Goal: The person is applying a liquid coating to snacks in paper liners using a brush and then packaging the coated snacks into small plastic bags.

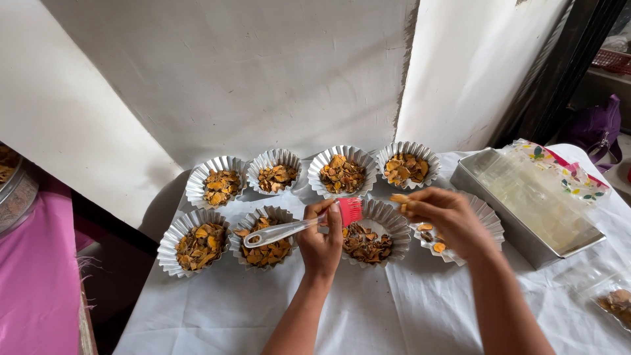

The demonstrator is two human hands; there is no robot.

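Note:
My left hand [321, 243] grips a basting brush [296, 227] with a red silicone head and a clear handle, held across the fluted metal cups. My right hand [445, 220] pinches an orange-brown dried chip [398, 198] above a fluted cup [490, 220] that holds only a few chips. Between my hands sits a fluted cup of chips [368, 242]. Several more fluted metal cups filled with dried chips stand in two rows, such as one at the front left [196, 244] and one at the back [342, 172].
A white cloth [368, 309] covers the table. A rectangular metal tin [526, 207] holding clear plastic bags with a printed flower edge lies at the right. A clear bag with chips [614, 304] is at the far right edge. Pink cloth [33, 276] is at the left.

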